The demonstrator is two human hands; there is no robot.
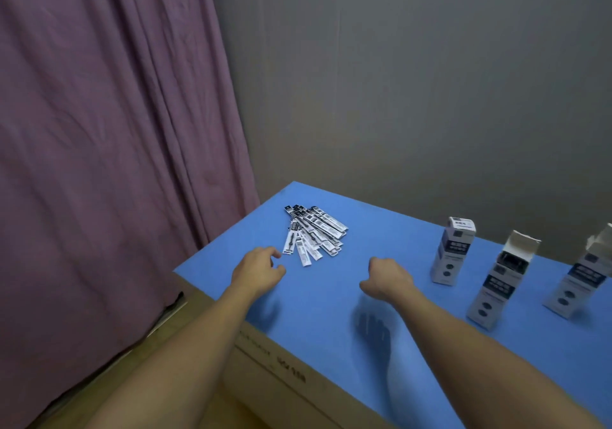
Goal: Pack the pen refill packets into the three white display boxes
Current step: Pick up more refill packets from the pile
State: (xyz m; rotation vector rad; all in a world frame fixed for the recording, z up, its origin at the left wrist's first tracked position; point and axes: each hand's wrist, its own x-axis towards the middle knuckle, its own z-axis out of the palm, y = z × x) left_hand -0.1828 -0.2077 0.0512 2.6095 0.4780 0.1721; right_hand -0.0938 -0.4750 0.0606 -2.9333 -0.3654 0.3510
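A loose pile of black-and-white pen refill packets [313, 233] lies fanned out near the far left corner of the blue table top [331, 296]. My left hand [260, 269] hovers just short of the pile, fingers curled and slightly apart, holding nothing. My right hand [387, 278] hangs over the table's middle, fingers bent downward, empty. Three white display boxes stand upright on the right: the left box [452, 251] has its top flap shut, the middle box [501, 279] is open at the top, and the right box [581, 279] is open and partly cut off by the frame.
A purple curtain [116, 147] hangs at the left, close to the table's left edge. A grey wall [414, 80] runs behind the table. The table's pale wooden side [281, 372] faces me at the bottom.
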